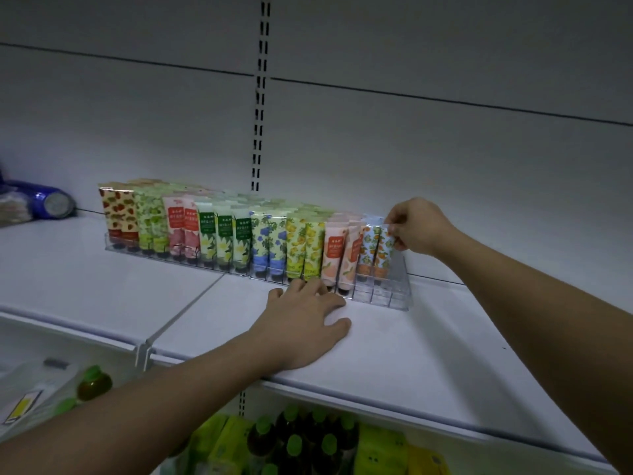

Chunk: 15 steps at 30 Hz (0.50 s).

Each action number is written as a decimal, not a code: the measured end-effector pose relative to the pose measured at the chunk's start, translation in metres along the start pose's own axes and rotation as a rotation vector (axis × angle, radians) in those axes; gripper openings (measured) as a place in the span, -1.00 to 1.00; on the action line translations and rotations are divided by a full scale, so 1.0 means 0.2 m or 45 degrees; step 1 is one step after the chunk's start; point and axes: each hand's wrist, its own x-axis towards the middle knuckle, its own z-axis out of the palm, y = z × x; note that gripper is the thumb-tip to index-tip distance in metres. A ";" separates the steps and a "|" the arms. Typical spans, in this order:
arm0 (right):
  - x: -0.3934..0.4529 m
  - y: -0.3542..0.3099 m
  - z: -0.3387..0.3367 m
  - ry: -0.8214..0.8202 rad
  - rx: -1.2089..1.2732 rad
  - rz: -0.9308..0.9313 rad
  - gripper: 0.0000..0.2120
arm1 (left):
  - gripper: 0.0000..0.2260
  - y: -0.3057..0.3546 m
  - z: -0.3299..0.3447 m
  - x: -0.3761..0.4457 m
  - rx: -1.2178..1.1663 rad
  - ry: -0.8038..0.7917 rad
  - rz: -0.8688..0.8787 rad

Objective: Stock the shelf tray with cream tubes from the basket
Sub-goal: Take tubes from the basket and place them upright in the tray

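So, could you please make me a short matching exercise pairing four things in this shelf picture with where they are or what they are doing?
Things:
1. left hand
2. right hand
3. strawberry-print tubes
4. blue can

States:
A. lying on its side at the shelf's far left
B. pinching the top of the blue orange-print tube at the clear tray's right end
C. resting flat on the shelf in front of the tray
D. standing at the tray's left end

Pairs: 1-C, 2-B, 3-D, 4-A
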 end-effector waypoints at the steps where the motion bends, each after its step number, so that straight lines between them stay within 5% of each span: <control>1: 0.00 0.00 0.02 -0.014 0.025 0.036 -0.90 | -0.55 0.00 0.00 0.00 0.002 0.001 -0.003; 10: -0.05 -0.05 -0.06 0.057 -0.211 0.045 -0.70 | -0.54 0.01 -0.02 -0.01 -0.021 -0.007 -0.024; 15: -0.22 -0.16 -0.14 -0.055 -0.296 0.020 -0.79 | -0.59 0.06 -0.07 -0.05 0.000 0.030 -0.078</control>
